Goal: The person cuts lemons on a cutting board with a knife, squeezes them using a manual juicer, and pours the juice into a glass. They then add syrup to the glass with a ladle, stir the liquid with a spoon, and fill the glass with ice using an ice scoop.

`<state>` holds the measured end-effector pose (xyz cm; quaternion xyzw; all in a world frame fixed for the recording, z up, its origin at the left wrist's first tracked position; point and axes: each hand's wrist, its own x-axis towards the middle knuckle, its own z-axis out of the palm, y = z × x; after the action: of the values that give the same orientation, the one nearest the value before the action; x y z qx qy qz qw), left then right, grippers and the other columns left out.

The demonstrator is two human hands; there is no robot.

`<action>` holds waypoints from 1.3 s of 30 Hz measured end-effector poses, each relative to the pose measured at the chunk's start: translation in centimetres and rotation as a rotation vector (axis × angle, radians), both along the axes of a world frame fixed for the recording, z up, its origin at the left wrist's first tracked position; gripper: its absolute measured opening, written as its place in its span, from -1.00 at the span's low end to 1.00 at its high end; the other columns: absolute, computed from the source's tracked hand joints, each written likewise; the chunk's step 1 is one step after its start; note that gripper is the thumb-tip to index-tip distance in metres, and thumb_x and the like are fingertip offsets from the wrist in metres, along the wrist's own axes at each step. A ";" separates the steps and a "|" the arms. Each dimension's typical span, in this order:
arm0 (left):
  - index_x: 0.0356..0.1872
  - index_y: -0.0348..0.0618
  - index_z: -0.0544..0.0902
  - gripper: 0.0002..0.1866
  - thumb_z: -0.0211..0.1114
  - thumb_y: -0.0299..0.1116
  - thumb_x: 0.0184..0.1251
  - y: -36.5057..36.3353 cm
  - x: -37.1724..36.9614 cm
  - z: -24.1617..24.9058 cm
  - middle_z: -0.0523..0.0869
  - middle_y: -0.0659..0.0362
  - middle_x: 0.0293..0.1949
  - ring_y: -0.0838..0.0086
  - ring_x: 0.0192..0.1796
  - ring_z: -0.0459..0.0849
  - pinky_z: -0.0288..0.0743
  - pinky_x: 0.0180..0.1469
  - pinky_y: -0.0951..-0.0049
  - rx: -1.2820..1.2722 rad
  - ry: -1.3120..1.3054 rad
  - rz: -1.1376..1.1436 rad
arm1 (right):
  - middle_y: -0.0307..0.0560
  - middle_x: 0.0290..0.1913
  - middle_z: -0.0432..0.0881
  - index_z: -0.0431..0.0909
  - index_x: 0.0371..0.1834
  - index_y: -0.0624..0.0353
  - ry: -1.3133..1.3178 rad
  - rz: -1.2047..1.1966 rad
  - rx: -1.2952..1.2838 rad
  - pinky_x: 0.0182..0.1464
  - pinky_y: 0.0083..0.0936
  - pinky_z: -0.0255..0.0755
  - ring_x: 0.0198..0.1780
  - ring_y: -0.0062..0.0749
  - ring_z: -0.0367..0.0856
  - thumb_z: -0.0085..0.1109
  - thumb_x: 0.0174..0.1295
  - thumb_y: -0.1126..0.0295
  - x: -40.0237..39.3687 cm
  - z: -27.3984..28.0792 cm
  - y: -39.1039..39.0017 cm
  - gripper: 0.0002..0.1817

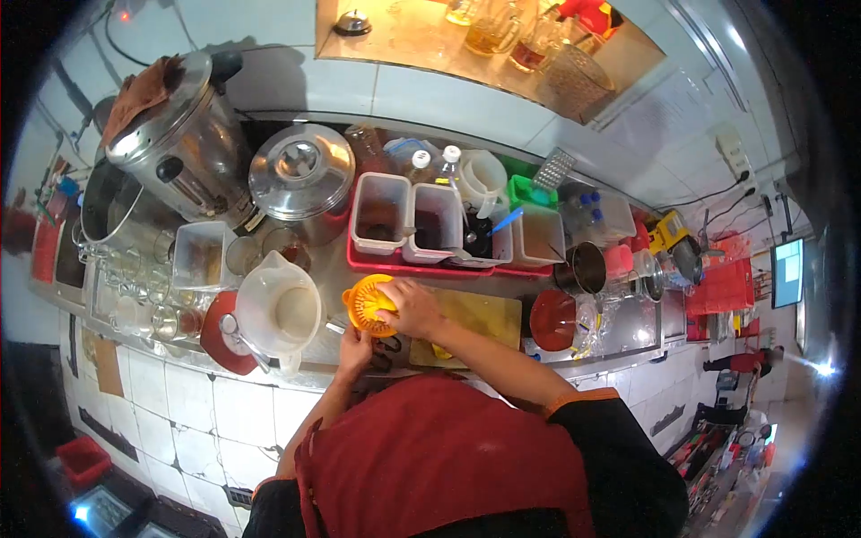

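- A big steel urn (pixel 208 148) over there, brown cloth (pixel 142 99) slung across its lid
- Beside it, a steel pot (pixel 301 175), lid on
- Up on the hatch ledge (pixel 413 45), a service bell (pixel 353 23), glass mugs (pixel 493 34) with amber liquid, and a woven basket (pixel 576 82)
- A metal grater (pixel 554 169) by a green container (pixel 522 190)
- Further off, a lit screen (pixel 788 273) and a red crate (pixel 722 289)
- Low down, a red bin (pixel 83 461)

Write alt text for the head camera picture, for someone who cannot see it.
A person's left hand holds an orange citrus juicer, with the right hand over its ribbed cup. A white pitcher stands to the left, a yellow cutting board lies to the right, and plastic tubs stand behind.
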<state>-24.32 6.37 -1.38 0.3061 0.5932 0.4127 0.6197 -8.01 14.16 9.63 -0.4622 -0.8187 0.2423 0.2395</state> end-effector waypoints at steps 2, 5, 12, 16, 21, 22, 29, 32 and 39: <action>-0.07 -0.33 0.52 -0.79 0.08 -0.41 0.41 0.1 -0.2 -0.1 0.66 0.14 -0.44 0.52 -0.54 0.63 0.54 -0.48 0.49 -0.001 0.050 -0.039 | 0.13 0.06 0.52 0.49 0.07 0.19 -0.228 0.047 0.003 0.17 -0.17 0.39 0.13 0.04 0.49 0.29 0.13 0.13 0.3 -0.9 0.0 -0.49; -0.11 -0.33 0.53 -0.78 0.09 -0.36 0.43 0.0 0.1 0.8 0.66 0.15 -0.47 0.52 -0.55 0.64 0.53 -0.50 0.49 0.102 -0.025 0.019 | 0.14 0.02 0.51 0.52 0.02 0.21 -0.215 0.009 -0.072 0.15 -0.17 0.40 0.14 0.06 0.46 0.24 0.16 0.05 -0.5 -0.4 0.8 -0.50; -0.15 -0.33 0.53 -0.79 0.09 -0.35 0.44 -0.2 0.0 0.4 0.64 0.17 -0.50 0.56 -0.56 0.60 0.51 -0.52 0.51 0.069 -0.089 0.009 | 0.26 -0.01 0.48 0.32 0.17 0.25 -0.440 -0.084 -0.291 0.01 -0.05 0.51 -0.02 0.20 0.59 0.17 0.20 -0.04 -3.8 0.9 1.2 -0.35; -0.17 -0.34 0.52 -0.81 0.10 -0.37 0.42 0.0 0.2 0.2 0.64 0.18 -0.50 0.55 -0.57 0.60 0.52 -0.52 0.49 0.076 -0.180 0.061 | 0.38 0.08 0.39 0.30 0.16 0.36 -0.362 0.046 -0.089 -0.01 -0.01 0.53 -0.03 0.22 0.60 0.12 0.25 -0.01 -3.2 -0.5 0.8 -0.35; -0.09 -0.32 0.52 -0.80 0.12 -0.39 0.42 0.1 0.2 -0.3 0.64 0.17 -0.49 0.56 -0.57 0.60 0.52 -0.52 0.50 0.041 -0.153 0.026 | 0.36 0.11 0.38 0.33 0.16 0.30 -0.443 0.206 -0.072 -0.08 -0.04 0.56 -0.08 0.20 0.62 0.12 0.26 0.00 -2.2 -0.2 1.2 -0.39; -0.09 -0.32 0.52 -0.80 0.12 -0.39 0.42 0.0 0.2 -0.3 0.64 0.17 -0.49 0.56 -0.57 0.60 0.52 -0.52 0.50 0.044 -0.156 0.023 | 0.33 0.09 0.42 0.35 0.15 0.28 -0.509 0.251 -0.121 -0.13 -0.08 0.58 -0.12 0.15 0.65 0.13 0.25 -0.01 -2.2 0.6 1.5 -0.39; -0.09 -0.32 0.53 -0.80 0.14 -0.40 0.39 -0.4 0.0 -1.5 0.64 0.16 -0.53 0.51 -0.56 0.65 0.54 -0.52 0.46 0.107 -0.044 -0.002 | 0.03 -0.30 0.68 0.40 0.05 0.18 -0.857 0.324 -0.080 -0.40 -0.19 0.57 -0.31 -0.05 0.72 0.07 0.25 -0.13 -3.4 1.4 2.6 -0.41; -0.13 -0.34 0.53 -0.79 0.17 -0.38 0.35 -0.1 0.0 1.0 0.65 0.14 -0.56 0.50 -0.57 0.65 0.55 -0.51 0.39 0.072 -0.065 0.038 | 0.07 -0.32 0.70 0.40 0.02 0.16 -0.711 0.154 -0.159 -0.39 -0.16 0.57 -0.31 -0.02 0.73 0.03 0.26 -0.16 -3.5 -0.6 1.2 -0.42; -0.13 -0.34 0.52 -0.75 0.14 -0.30 0.42 0.4 -0.6 0.4 0.66 0.15 -0.51 0.49 -0.54 0.66 0.53 -0.50 0.47 0.097 0.098 -0.093 | 0.14 -0.13 0.69 0.39 0.06 0.20 -0.705 -0.167 -0.492 -0.08 -0.03 0.54 -0.12 0.06 0.70 0.03 0.30 -0.05 -6.4 2.3 1.5 -0.47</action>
<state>-24.94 6.79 -1.01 0.3831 0.5873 0.3963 0.5927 -14.42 15.70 11.97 -0.6246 -0.7280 0.2376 -0.1530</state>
